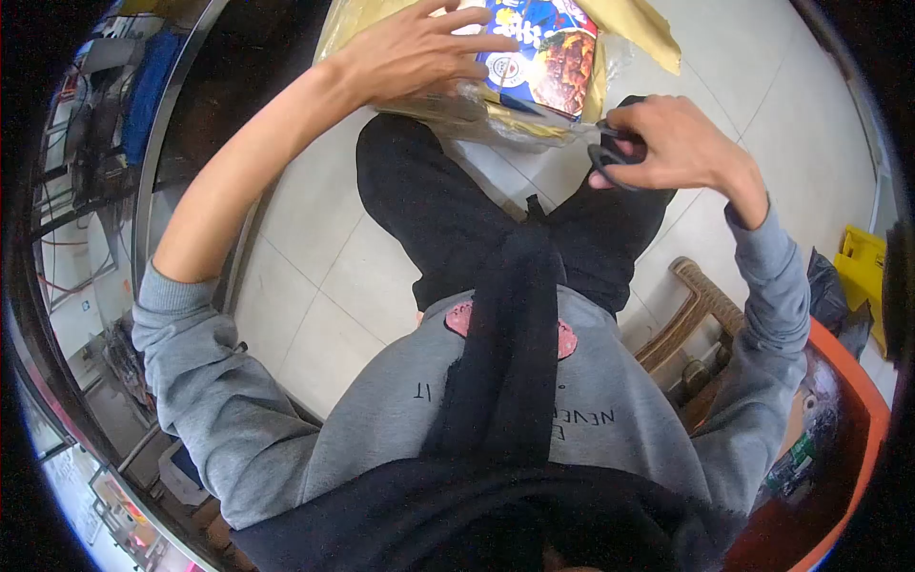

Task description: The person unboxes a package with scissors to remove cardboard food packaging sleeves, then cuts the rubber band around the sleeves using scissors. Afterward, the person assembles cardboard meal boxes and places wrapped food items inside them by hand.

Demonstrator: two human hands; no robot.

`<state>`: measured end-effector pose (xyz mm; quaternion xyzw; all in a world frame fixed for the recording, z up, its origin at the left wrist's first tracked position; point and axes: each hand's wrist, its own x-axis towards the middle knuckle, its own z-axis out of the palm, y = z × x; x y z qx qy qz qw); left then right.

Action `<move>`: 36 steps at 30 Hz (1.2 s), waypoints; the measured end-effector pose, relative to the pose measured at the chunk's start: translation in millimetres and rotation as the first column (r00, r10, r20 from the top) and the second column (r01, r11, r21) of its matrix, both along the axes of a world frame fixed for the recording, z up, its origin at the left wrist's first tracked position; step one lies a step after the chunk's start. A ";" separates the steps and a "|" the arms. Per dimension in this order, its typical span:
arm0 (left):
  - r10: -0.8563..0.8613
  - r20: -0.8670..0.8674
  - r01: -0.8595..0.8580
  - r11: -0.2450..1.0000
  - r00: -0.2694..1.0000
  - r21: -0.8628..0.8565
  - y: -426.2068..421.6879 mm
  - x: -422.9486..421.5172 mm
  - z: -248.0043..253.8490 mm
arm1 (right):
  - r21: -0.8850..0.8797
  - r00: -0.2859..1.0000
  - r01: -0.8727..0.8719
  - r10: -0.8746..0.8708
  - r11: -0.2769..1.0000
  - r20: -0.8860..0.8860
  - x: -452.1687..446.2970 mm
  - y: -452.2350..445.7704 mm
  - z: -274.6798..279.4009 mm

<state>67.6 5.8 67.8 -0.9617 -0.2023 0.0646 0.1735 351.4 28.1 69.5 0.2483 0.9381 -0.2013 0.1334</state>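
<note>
Head view: right hand curled round scissors, left hand open, fingers spread.

The single camera sits on the person's head. It looks down, forward, close above the lap.

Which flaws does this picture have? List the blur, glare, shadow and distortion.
Head view: wide-lens bending, with the metal edge at left bowed and corners black; head view: scissors slightly blurred; head view: glare on the clear plastic; head view: trousers very dark, little detail.
</note>
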 end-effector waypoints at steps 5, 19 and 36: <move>0.115 -0.076 -0.125 0.981 0.990 -0.146 14.3 15.9 9.5 | -0.188 0.999 0.028 -0.021 0.982 0.039 -8.6 23.1 3.4; 0.229 -0.106 -0.252 0.904 0.968 -0.346 37.0 11.1 14.3 | -0.026 0.997 -0.079 0.078 0.997 -0.011 -81.2 54.8 -19.1; 0.373 0.103 -0.297 0.853 0.922 -0.430 25.4 -8.1 1.4 | 0.076 0.996 -0.056 0.062 0.995 -0.071 -95.7 56.1 -32.5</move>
